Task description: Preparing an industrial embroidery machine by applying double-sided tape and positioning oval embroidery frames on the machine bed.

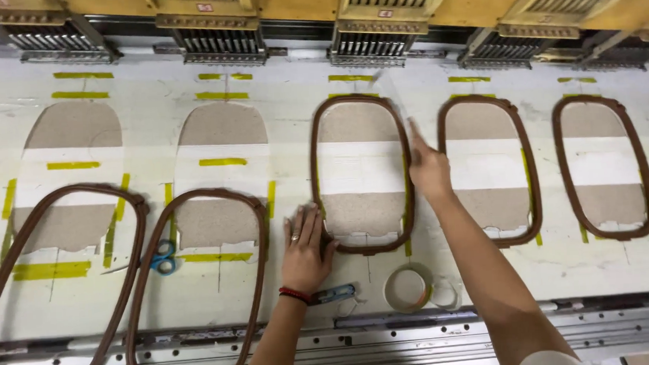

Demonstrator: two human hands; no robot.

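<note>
A brown oval hoop (358, 108) lies seated around a tan cut-out in the white table, in the middle of the head view. My left hand (306, 250) rests flat, fingers apart, against the hoop's lower left corner. My right hand (427, 169) presses on the hoop's right side with the index finger pointing up along the rim. Neither hand holds anything. A white band crosses the tan panel (362, 214) inside the hoop.
Two loose brown hoops (257, 229) (132, 213) lie tilted at left over tan cut-outs. Seated hoops (528, 166) (641, 169) sit at right. Blue scissors (163, 257), a small blue snipper (335, 293) and a tape roll (408, 288) lie near the front edge. Embroidery heads (373, 45) line the back.
</note>
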